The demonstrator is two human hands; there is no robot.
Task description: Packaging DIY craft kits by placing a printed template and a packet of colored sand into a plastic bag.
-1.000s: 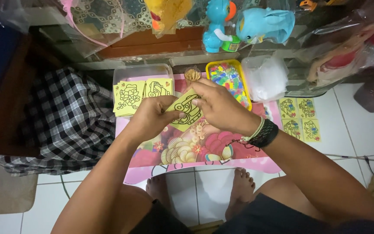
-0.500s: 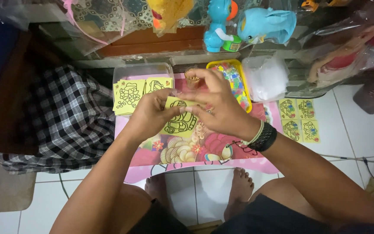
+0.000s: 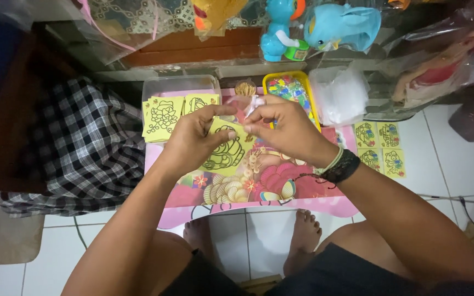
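Note:
A yellow picture card with a black line drawing [image 3: 225, 149] is pinched in my left hand [image 3: 193, 137] above a small pink table [image 3: 259, 205] with a cartoon print. My right hand [image 3: 286, 129], with dark bands on the wrist, holds a small clear plastic bag [image 3: 245, 105] at the card's top edge. Both hands meet over the table's far middle. A stack of similar yellow cards [image 3: 163, 118] lies at the table's far left, partly in a clear plastic box [image 3: 179, 85].
A yellow tray of coloured bits [image 3: 292, 90] and a white plastic bag [image 3: 338, 96] stand at the far right. Several yellow cards [image 3: 381, 148] lie on the white tile floor. A checked cloth [image 3: 69, 148] lies left. Blue toys [image 3: 325, 27] sit behind. My bare feet [image 3: 303, 235] rest under the table.
My hands have lifted the yellow card off the table and drawn it nearer the clear bag. The card now hangs lower from my left fingers.

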